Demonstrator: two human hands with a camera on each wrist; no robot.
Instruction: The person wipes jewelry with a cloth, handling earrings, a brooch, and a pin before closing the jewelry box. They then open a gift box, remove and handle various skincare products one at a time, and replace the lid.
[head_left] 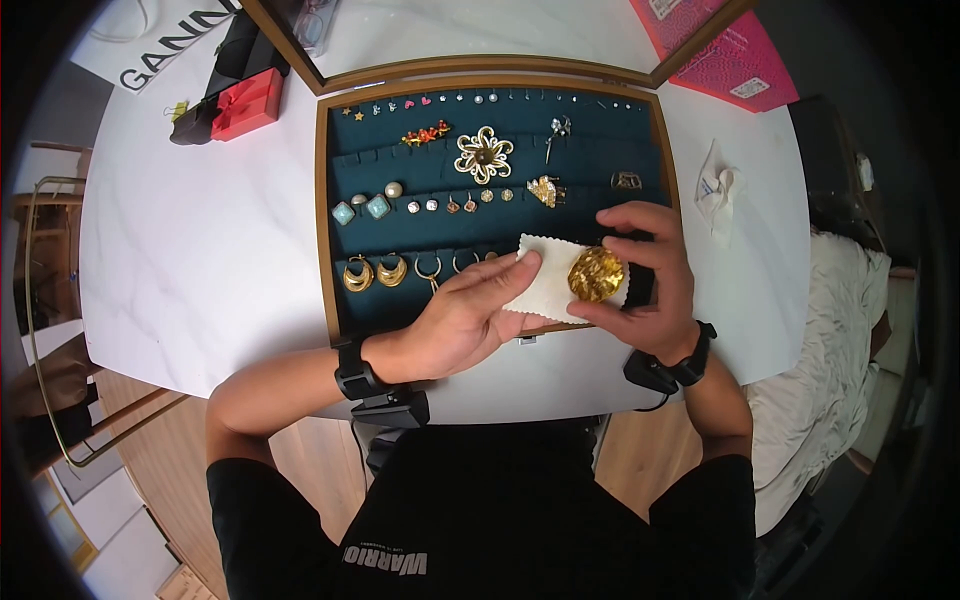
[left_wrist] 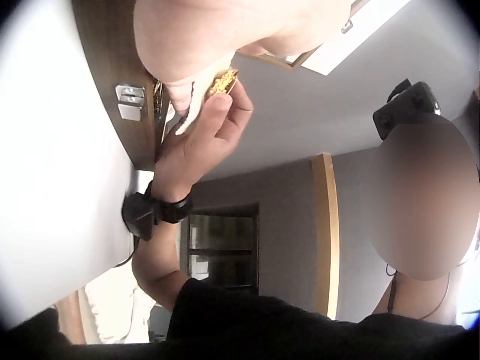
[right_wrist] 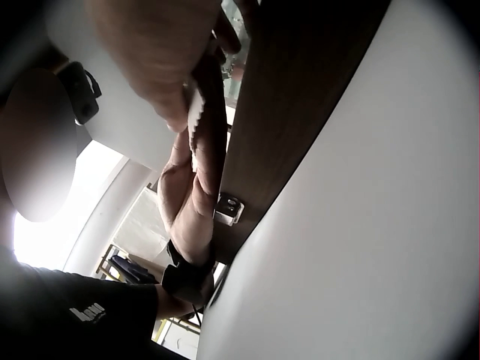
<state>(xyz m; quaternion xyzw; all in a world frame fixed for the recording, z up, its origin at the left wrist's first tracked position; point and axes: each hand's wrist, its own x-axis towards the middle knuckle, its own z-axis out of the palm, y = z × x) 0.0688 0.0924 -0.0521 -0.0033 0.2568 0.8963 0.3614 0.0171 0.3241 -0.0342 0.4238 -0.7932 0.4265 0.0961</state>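
My left hand (head_left: pixel 462 315) pinches a white polishing cloth (head_left: pixel 540 282) with zigzag edges, its thumb on top and the fingers underneath. Between the thumb and fingers of my right hand (head_left: pixel 660 275) is a round, shiny gold jewelry piece (head_left: pixel 597 275), which overlaps the right part of the cloth. In the left wrist view the gold piece (left_wrist: pixel 223 82) shows a bumpy surface. Both hands are above the front right part of a wooden jewelry case (head_left: pixel 323 210) lined in dark teal. The right wrist view shows mainly the cloth's edge (right_wrist: pixel 196 124); the gold piece is hidden there.
Rows in the case hold a flower-shaped brooch (head_left: pixel 484 156), gold hoop earrings (head_left: pixel 358 273), blue square earrings (head_left: pixel 377 206) and several studs. Its glass lid (head_left: pixel 480 70) stands raised at the back. A red box (head_left: pixel 246 104) lies left, a crumpled white wrapper (head_left: pixel 718 190) right.
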